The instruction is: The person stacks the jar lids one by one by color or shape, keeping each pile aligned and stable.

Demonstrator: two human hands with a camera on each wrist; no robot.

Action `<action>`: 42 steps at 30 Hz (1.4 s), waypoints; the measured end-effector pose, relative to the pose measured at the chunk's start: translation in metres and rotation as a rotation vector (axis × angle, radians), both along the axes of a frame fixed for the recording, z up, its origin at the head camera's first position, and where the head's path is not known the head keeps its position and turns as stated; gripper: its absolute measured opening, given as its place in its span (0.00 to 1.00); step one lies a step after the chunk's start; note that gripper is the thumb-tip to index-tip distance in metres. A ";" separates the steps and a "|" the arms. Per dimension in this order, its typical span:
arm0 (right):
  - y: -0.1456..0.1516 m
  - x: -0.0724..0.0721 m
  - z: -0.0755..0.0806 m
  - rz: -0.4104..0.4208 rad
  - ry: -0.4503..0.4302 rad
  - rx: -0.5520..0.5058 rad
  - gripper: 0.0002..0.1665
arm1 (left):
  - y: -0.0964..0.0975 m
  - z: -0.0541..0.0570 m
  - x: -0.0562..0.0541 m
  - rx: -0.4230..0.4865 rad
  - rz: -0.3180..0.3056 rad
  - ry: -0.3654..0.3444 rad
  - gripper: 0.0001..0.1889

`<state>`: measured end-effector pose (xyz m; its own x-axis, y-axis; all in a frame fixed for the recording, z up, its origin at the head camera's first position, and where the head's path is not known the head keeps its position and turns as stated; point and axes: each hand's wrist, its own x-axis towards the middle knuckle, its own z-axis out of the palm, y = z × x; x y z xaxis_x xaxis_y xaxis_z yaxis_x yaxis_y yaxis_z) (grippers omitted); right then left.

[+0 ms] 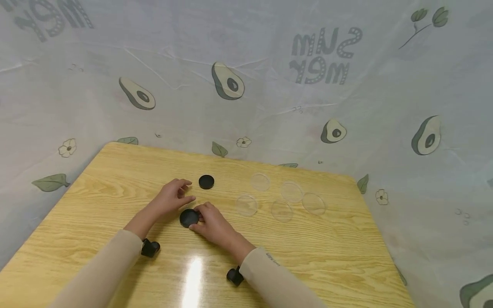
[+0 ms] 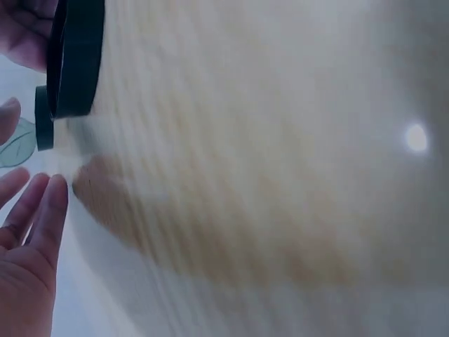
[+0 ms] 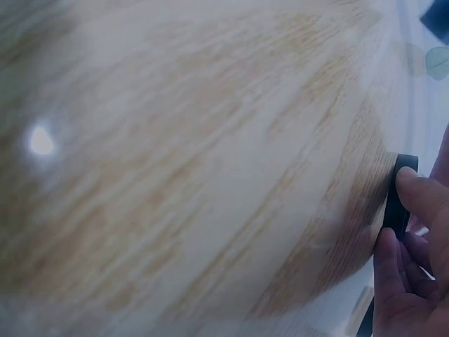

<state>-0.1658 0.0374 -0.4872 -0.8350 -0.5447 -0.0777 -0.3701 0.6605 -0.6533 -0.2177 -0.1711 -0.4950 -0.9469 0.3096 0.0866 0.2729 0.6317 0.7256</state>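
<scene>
While the right hand (image 1: 212, 224) pinches the nearer black round lid (image 1: 188, 218) by its edge at the wood-grain tabletop (image 1: 331, 256), the left hand (image 1: 171, 197) hovers just beside, thumb and fingers parted, near another black lid (image 1: 206, 182).

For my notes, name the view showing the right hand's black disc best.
Head: the disc shows its round face, almost uncovered. Left wrist shows its rim, cut off at the top; right wrist, its rim partly behind fingers.

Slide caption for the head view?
Right hand holding a black disc, left hand nearby; another black disc and five clear discs on the table.
</scene>
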 end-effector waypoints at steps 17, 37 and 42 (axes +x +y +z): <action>0.003 -0.001 0.000 0.015 0.050 0.018 0.29 | 0.031 -0.005 -0.044 0.017 0.052 -0.026 0.35; 0.002 0.001 -0.003 0.027 0.052 0.008 0.27 | 0.050 -0.003 -0.050 -0.085 0.055 -0.046 0.31; 0.001 0.001 -0.003 0.025 0.048 0.006 0.27 | 0.048 -0.004 -0.049 -0.097 0.067 -0.049 0.30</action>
